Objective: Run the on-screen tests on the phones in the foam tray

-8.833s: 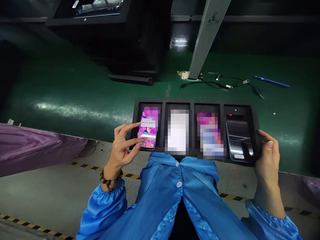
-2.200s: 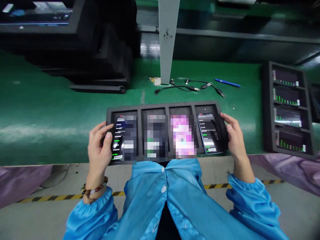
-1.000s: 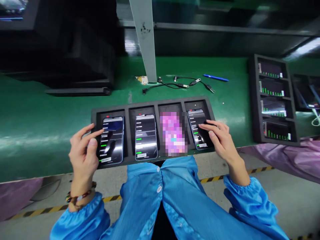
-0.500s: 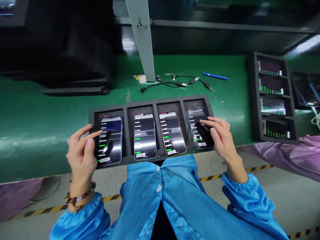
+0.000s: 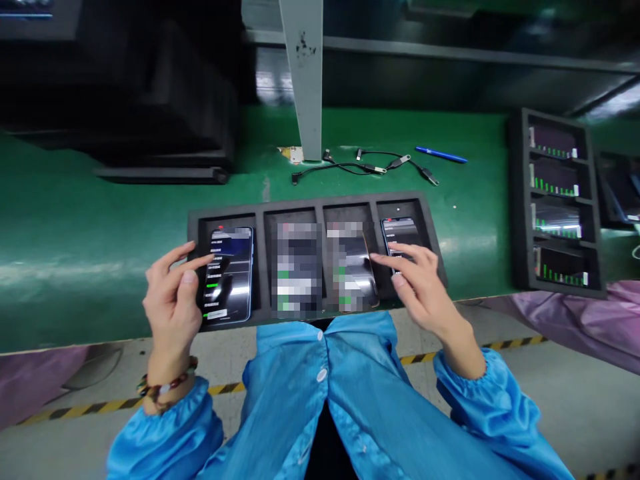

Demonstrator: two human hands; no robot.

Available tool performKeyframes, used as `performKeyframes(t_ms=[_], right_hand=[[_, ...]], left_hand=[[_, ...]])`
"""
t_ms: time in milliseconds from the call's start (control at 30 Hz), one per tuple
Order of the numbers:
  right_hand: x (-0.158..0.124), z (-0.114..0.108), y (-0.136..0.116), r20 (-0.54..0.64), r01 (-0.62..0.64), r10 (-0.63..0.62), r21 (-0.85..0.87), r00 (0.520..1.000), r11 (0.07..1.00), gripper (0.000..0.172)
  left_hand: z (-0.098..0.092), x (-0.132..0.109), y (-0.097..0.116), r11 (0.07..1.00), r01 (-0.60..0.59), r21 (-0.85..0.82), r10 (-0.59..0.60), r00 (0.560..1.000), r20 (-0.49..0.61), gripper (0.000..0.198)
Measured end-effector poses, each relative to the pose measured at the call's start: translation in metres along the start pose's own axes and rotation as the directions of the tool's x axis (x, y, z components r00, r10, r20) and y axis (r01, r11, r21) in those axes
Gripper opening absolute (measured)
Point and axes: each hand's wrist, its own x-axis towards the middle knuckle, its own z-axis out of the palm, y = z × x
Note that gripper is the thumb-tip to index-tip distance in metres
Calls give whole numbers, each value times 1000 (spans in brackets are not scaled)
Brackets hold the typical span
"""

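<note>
A black foam tray [image 5: 260, 267] lies along the front edge of the green bench, with a phone in each compartment. My left hand [image 5: 173, 293] is at the tray's left end, fingers stretched out and holding nothing. Its index fingertip is over the left edge of the leftmost phone [image 5: 229, 273], whose screen is lit. My right hand [image 5: 423, 283] spreads over the rightmost phone [image 5: 400, 230] and hides its lower part. Its index finger points at the right edge of the orange-edged phone [image 5: 363, 267]; touching or hovering, I cannot tell. A blurred patch covers the second phone [image 5: 296, 270].
Short black cables [image 5: 345, 167] and a blue pen [image 5: 441, 155] lie behind the tray. At right stands another black tray [image 5: 555, 200] of lit phones. A grey post [image 5: 306, 87] rises at the back, beside stacked black trays [image 5: 165, 120]. Pink cloth [image 5: 565, 313] shows at right.
My right hand has moved left, from the rightmost phone's screen to the edge of the orange-edged phone. My left hand stays by the leftmost phone. The whole view has shifted slightly.
</note>
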Motion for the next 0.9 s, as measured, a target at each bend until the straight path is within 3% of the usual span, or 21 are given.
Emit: performKeyframes(t_ms=[67, 167, 367, 533, 633, 900], right_hand=[[5, 8, -13, 91, 58, -59, 17, 994, 998, 41], [4, 16, -20, 134, 101, -104, 32, 985, 994, 38], [-1, 14, -22, 127, 95, -100, 43, 987, 995, 37], [25, 21, -27, 36, 17, -16, -20, 999, 1000, 46], [38, 29, -27, 47, -14, 17, -67, 999, 998, 49], [49, 43, -55, 61, 66, -63, -34, 996, 997, 47]], left_hand=[[0, 0, 1, 1000, 10, 2, -10, 1000, 2, 38], [-1, -2, 1, 1000, 23, 2, -23, 1000, 4, 38], [-1, -2, 2, 1000, 31, -4, -31, 1000, -2, 39], [-1, -1, 4, 1000, 25, 0, -25, 1000, 6, 41], [-2, -2, 5, 999, 34, 9, -34, 999, 14, 42], [-5, -4, 2, 999, 33, -28, -32, 999, 32, 38]])
